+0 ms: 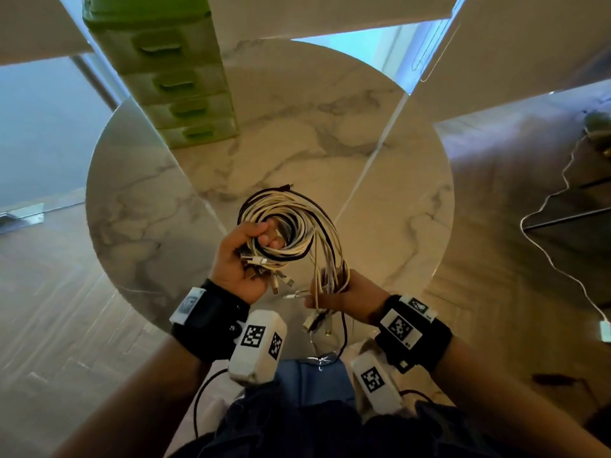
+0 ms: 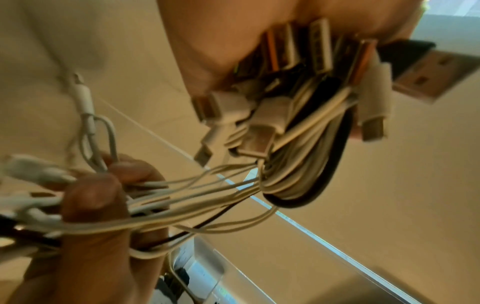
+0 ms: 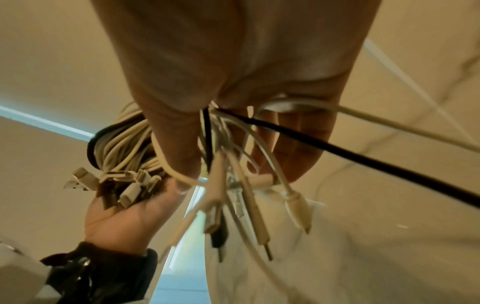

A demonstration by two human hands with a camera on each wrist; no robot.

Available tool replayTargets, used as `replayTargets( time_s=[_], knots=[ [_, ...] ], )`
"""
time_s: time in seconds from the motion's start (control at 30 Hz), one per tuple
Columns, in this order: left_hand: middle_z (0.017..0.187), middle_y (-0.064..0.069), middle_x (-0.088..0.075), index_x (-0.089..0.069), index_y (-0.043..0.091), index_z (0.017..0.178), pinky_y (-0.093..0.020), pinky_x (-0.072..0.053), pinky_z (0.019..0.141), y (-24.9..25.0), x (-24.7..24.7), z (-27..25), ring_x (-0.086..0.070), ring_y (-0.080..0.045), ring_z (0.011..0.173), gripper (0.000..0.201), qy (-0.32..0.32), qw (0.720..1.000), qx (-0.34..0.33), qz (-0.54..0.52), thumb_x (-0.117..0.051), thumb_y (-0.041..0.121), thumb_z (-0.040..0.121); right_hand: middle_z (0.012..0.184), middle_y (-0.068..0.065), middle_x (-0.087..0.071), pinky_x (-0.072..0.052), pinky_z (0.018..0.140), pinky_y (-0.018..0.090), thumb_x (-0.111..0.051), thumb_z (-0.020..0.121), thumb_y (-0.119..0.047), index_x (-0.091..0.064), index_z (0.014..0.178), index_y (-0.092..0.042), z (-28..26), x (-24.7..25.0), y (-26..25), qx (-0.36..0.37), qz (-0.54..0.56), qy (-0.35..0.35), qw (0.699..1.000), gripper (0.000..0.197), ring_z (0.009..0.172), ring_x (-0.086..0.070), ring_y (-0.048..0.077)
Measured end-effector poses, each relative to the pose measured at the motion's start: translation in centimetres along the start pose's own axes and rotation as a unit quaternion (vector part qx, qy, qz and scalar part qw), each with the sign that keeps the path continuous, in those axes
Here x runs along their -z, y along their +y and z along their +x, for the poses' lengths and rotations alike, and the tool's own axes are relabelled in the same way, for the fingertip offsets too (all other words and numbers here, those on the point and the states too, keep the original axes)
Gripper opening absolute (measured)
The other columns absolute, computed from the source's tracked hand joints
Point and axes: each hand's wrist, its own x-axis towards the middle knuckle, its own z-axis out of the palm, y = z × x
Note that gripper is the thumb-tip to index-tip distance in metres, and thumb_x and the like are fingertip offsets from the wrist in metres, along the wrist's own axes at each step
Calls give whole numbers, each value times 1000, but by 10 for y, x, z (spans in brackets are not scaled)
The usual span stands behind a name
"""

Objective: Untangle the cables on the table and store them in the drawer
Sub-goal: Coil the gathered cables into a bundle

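Note:
A coil of several white and black cables (image 1: 291, 219) hangs above the round marble table (image 1: 380, 153). My left hand (image 1: 238, 262) grips the coil, with a cluster of USB plugs (image 2: 298, 82) bunched against its palm. Loose strands run from the coil to my right hand (image 1: 350, 295), which grips them in a bundle. Their plug ends (image 3: 246, 205) dangle below that fist. The right wrist view shows the coil (image 3: 122, 148) and my left hand (image 3: 130, 216) to the left of the fist. A green drawer unit (image 1: 178, 84) stands at the table's far left, its drawers closed.
A white cable (image 1: 562, 269) snakes over the wooden floor to the right and ends at a small charger (image 1: 605, 328). Dark furniture (image 1: 578, 200) stands at the right. The table's near edge lies just under my wrists.

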Motion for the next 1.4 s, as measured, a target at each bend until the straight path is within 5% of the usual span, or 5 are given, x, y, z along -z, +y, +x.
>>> replayTargets(
  time_s=[0.27,0.5,0.77,0.97,1.4],
  knots=[
    [50,10,-52,-62,14,70,-18,-43,57,-12,-4,6,-52,-5,53,31,-23,999,42,6,-84,16,48,61,-3,-61,-55,61,34,-69,78,-5,-58,65,-19,-7,-6,20,-30,-19,112,993,21,51,-58,8],
    [44,3,-50,-55,7,73,-16,-40,46,-7,2,7,-50,-7,44,19,83,968,66,226,-63,9,56,127,-3,-47,-37,97,13,-78,73,-22,-43,122,-29,-11,3,22,31,-1,183,983,61,113,-46,-2],
    [47,-1,-54,-62,7,70,-17,-41,41,7,26,-2,-52,-10,42,12,121,941,30,315,-66,12,59,155,-1,-4,-20,115,40,-64,67,-39,-2,148,-23,-9,26,-6,53,106,373,920,103,142,-12,17],
    [47,-4,-54,-68,10,63,-20,-43,42,12,23,-17,-51,-14,41,6,89,926,48,365,-69,13,58,156,3,-12,-12,117,36,-73,73,-46,-4,148,-20,11,14,-31,90,-272,112,951,105,143,-10,20],
    [46,4,-52,-67,8,68,-16,-46,49,12,-5,-38,-53,-8,48,39,5,997,-64,48,-89,17,37,107,10,-64,-47,85,29,-60,88,-8,-54,116,-4,46,15,-49,110,-89,-46,989,29,94,-58,15]
  ],
)
